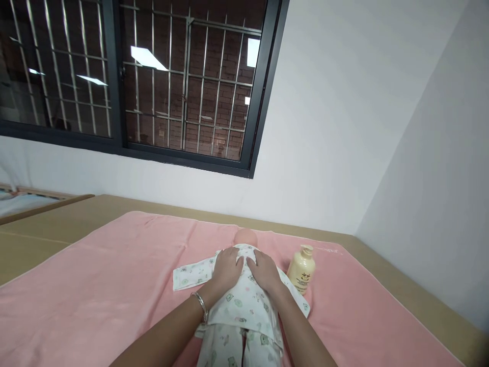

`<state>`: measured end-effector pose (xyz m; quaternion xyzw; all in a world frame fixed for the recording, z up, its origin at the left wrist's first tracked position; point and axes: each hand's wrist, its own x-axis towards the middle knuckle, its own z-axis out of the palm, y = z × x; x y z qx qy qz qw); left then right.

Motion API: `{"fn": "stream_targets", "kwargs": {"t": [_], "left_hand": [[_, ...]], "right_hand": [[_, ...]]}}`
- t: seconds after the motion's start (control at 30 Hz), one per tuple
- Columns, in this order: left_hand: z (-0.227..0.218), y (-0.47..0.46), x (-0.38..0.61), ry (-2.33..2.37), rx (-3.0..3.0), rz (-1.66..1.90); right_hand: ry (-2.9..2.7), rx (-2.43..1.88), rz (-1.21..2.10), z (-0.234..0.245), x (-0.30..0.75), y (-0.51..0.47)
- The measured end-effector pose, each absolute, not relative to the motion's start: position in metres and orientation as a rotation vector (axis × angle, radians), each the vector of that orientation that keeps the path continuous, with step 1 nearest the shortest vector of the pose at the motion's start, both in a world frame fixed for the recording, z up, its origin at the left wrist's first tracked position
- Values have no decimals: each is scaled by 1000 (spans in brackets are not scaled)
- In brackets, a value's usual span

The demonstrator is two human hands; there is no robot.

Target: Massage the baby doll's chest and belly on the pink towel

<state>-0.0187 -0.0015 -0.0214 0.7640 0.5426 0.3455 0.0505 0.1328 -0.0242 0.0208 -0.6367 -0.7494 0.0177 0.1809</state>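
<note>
A baby doll [245, 236] in white printed pyjamas [242, 308] lies lengthwise before me, its bald head toward the wall. One sleeve [193, 274] stretches out to the left; the other slants down to the right. My left hand [228, 268] lies flat on the left of the doll's upper body, fingers extended. Opposite it, my right hand [265, 270] rests flat on the right side, the two thumbs close together near the middle. Neither hand grips anything. The doll's face is not visible. A silver bangle [200, 306] circles my left wrist.
A pale yellow pump bottle [301, 269] stands to the right of the doll, near its sleeve. Under both is a pink sheet [114, 275] on a wooden surface [382, 265]. Behind rises a white wall [324, 127] with a dark-framed barred window [187, 92].
</note>
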Motion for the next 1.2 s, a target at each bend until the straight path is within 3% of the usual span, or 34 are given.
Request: {"fn": "stream_targets", "kwargs": {"t": [0.13,0.3,0.67,0.97,1.2], "left_hand": [[-22,-4,-19,1546,2387,1136],[-18,-14,-16,1791,2315,1102],[-14,-4,-20,1650,2329,1005],[-9,-14,-18,1831,2248,1035],[-4,-7,-20,1793,2222,875]], "right_hand": [[-2142,-1784,38,23,128,-30],[-2001,-1999,-27,29,117,-37],[-2054,-1759,85,17,129,-25],[-1964,-2046,-76,29,113,-40],[-2041,-1812,82,13,131,-22]]}}
